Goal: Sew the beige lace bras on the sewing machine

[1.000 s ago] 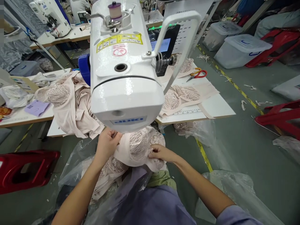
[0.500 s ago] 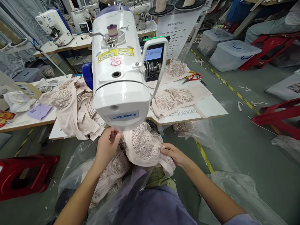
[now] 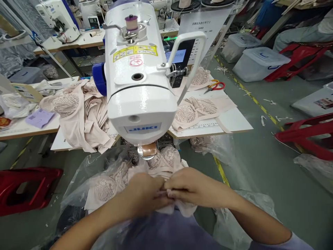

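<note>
In the head view, my left hand (image 3: 145, 191) and my right hand (image 3: 183, 184) meet low in front of the sewing machine (image 3: 142, 104), over my lap. Both are closed on a pale pink lace bra (image 3: 169, 158), its fabric bunched between and below the fingers. The left hand is smeared by motion, and part of the bra is hidden behind the hands. Just beyond them shows the machine's lower head with a brown and metal part (image 3: 148, 150). More bras (image 3: 104, 189) lie on clear plastic to the left of my hands.
A heap of bras (image 3: 85, 118) covers the table's left side. On the right lie another bra (image 3: 195, 111) and yellow-and-red scissors (image 3: 215, 86). Red stools (image 3: 28, 187) stand at both sides, with lidded clear boxes (image 3: 261, 62) on the floor at right.
Both hands have come together nearer my body, with the bra drawn back from under the machine head. The brown and metal part has come into view. The camera view has shifted slightly.
</note>
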### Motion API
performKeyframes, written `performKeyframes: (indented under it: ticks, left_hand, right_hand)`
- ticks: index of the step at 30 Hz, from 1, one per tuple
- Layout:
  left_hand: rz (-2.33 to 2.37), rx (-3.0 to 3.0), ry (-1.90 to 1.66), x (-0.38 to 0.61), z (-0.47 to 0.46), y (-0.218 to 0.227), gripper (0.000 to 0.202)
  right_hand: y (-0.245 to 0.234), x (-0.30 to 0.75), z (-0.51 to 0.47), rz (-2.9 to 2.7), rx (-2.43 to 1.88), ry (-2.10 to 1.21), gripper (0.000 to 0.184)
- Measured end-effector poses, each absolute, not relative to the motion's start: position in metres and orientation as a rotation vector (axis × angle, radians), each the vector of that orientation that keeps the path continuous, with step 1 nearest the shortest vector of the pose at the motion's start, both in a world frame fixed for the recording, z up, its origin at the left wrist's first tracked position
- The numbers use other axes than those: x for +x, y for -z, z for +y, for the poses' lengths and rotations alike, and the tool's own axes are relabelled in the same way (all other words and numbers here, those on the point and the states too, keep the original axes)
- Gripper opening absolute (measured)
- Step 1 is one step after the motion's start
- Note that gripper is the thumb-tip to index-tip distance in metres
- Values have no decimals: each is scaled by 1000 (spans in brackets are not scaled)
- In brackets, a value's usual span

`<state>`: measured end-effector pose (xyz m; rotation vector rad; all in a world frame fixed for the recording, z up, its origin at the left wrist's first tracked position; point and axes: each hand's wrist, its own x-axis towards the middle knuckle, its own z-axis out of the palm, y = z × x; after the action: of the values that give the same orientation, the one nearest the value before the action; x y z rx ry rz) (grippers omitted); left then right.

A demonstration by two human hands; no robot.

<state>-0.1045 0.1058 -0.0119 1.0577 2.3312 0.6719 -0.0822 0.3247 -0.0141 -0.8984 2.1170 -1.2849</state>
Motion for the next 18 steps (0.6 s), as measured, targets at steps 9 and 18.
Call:
performKeyframes:
  ticks: [9,18]
  left_hand:
    - [2631,438,-873,-161,79,6,44]
    - [2732,358,-951,-185,73,18,52]
  right_hand:
    - [37,-145,316,2436,-554,1461,32]
    - [45,-183,320,2306,-431,1511,34]
